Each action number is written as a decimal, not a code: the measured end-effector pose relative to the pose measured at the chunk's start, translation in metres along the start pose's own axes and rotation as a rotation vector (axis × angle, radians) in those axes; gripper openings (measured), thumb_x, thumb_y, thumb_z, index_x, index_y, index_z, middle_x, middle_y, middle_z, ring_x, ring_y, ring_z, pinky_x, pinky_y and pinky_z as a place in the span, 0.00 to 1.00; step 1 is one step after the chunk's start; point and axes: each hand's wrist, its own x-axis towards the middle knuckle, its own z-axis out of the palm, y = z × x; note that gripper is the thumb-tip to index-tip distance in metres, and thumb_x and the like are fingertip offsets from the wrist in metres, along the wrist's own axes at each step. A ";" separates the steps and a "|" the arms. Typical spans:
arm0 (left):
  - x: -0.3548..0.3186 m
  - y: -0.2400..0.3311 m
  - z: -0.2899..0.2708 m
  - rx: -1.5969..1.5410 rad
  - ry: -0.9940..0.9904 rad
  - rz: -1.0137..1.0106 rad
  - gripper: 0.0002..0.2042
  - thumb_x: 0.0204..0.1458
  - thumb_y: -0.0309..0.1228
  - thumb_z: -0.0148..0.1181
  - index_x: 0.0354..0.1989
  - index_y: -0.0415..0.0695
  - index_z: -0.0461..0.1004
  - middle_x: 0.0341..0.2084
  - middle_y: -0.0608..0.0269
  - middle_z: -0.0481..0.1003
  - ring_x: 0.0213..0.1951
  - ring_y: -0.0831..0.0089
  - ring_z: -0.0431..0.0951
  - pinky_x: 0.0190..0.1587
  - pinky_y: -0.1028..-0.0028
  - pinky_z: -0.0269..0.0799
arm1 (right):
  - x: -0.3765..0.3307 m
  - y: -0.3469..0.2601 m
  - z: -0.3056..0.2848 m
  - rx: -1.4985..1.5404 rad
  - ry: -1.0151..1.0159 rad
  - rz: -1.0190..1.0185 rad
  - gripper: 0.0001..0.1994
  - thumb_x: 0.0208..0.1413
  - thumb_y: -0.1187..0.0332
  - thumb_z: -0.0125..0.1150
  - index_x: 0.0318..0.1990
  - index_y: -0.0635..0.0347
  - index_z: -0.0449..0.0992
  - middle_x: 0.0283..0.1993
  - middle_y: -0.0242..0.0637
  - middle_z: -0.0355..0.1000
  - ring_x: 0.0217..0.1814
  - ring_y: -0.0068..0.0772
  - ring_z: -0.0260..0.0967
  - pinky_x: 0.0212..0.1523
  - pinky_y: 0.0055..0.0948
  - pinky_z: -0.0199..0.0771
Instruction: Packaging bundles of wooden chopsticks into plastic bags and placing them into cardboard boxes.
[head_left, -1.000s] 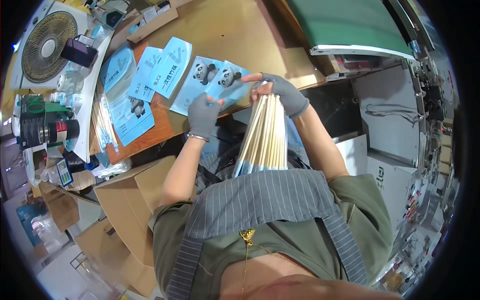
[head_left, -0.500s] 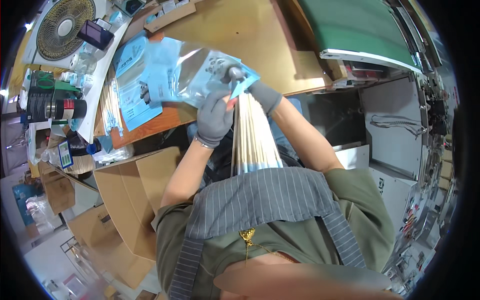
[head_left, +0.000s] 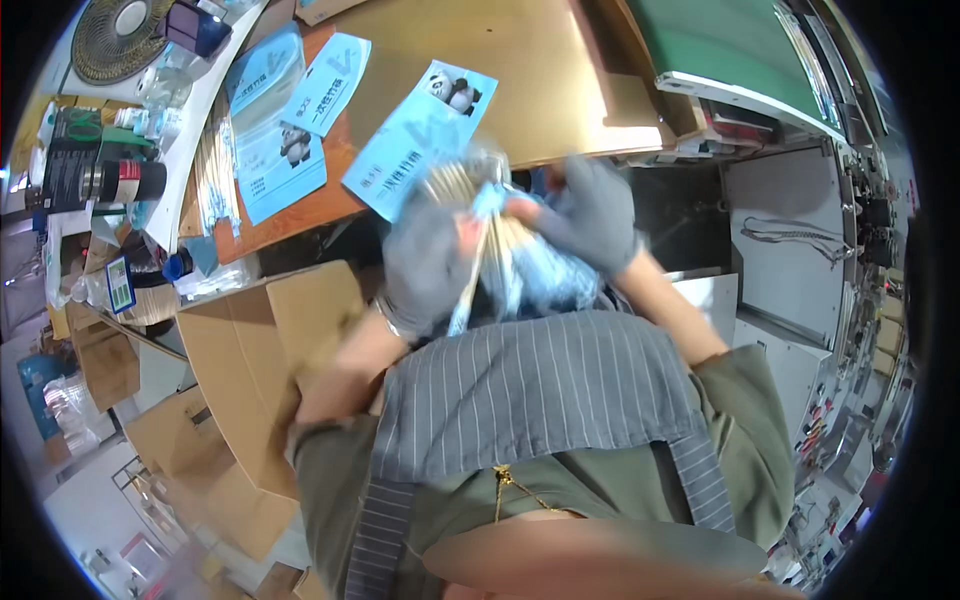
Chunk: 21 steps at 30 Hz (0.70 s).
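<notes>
A bundle of thin wooden chopsticks (head_left: 453,185) in clear and blue plastic wrapping (head_left: 550,270) is between my hands, in front of the apron. My left hand (head_left: 428,262), in a grey glove with bare fingertips, is closed round the bundle's left side. From the right, my right hand (head_left: 592,215), gloved the same way, grips the bundle with its bare thumb on the blue plastic. Both hands are smeared by motion, and most fingers are hidden. Just beyond them a blue printed bag (head_left: 415,140) with a panda picture lies flat on the table, its near end behind the bundle.
More blue bags (head_left: 280,150) lie on the table's left, beside a pile of wrapped chopsticks (head_left: 215,190). An open cardboard box (head_left: 240,350) stands below my left arm. A fan (head_left: 125,35) and dark bottles (head_left: 130,182) stand at far left; a green-topped surface (head_left: 715,45) is at far right.
The clear-and-blue bag held up at the chopsticks' far end is no longer raised; a blue bag lies flat there. The bundle is nearer my body, and my right hand has moved right.
</notes>
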 end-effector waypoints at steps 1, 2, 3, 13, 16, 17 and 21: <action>0.033 0.000 -0.009 -0.030 0.011 -0.082 0.03 0.49 0.25 0.55 0.29 0.38 0.72 0.28 0.54 0.73 0.33 0.57 0.74 0.34 0.66 0.70 | 0.018 -0.005 0.001 -0.004 0.235 -0.216 0.17 0.46 0.55 0.66 0.35 0.57 0.72 0.23 0.40 0.70 0.24 0.41 0.70 0.27 0.33 0.69; 0.056 -0.009 -0.017 -0.069 0.098 -0.028 0.05 0.51 0.26 0.55 0.26 0.38 0.71 0.24 0.54 0.71 0.29 0.57 0.72 0.33 0.68 0.68 | 0.031 -0.010 -0.004 0.005 0.176 -0.296 0.15 0.47 0.56 0.64 0.34 0.57 0.72 0.23 0.40 0.70 0.25 0.42 0.71 0.27 0.34 0.69; 0.076 -0.022 -0.025 -0.113 0.079 -0.088 0.07 0.51 0.27 0.56 0.23 0.38 0.69 0.22 0.55 0.70 0.25 0.60 0.70 0.30 0.69 0.66 | 0.043 -0.015 -0.011 0.007 0.122 -0.371 0.14 0.48 0.57 0.62 0.34 0.57 0.72 0.22 0.39 0.69 0.25 0.43 0.71 0.26 0.36 0.69; 0.181 -0.071 -0.134 0.507 -0.308 0.243 0.08 0.48 0.30 0.58 0.25 0.37 0.73 0.23 0.57 0.73 0.25 0.61 0.73 0.30 0.72 0.69 | 0.169 -0.120 -0.101 0.181 0.022 -0.317 0.10 0.43 0.66 0.54 0.24 0.64 0.76 0.25 0.51 0.73 0.29 0.49 0.72 0.33 0.37 0.71; 0.167 -0.091 -0.118 0.532 -0.536 -0.220 0.11 0.43 0.35 0.57 0.20 0.38 0.73 0.15 0.55 0.73 0.21 0.64 0.75 0.29 0.72 0.70 | 0.200 -0.101 -0.081 -0.197 0.138 -0.468 0.09 0.43 0.67 0.55 0.24 0.65 0.75 0.25 0.52 0.72 0.28 0.46 0.73 0.31 0.36 0.72; 0.169 -0.101 -0.118 0.452 -0.617 -0.453 0.13 0.41 0.37 0.56 0.20 0.38 0.74 0.13 0.55 0.73 0.19 0.66 0.75 0.29 0.72 0.71 | 0.210 -0.105 -0.081 -0.194 0.136 -0.498 0.09 0.43 0.67 0.55 0.24 0.65 0.75 0.25 0.52 0.72 0.28 0.46 0.73 0.31 0.36 0.72; 0.145 -0.075 -0.148 -0.353 -0.099 -0.487 0.18 0.49 0.45 0.59 0.24 0.38 0.77 0.19 0.59 0.75 0.24 0.76 0.76 0.28 0.74 0.71 | 0.201 -0.113 -0.108 0.372 0.156 -0.116 0.04 0.44 0.78 0.54 0.29 0.65 0.73 0.23 0.34 0.70 0.28 0.22 0.69 0.30 0.23 0.70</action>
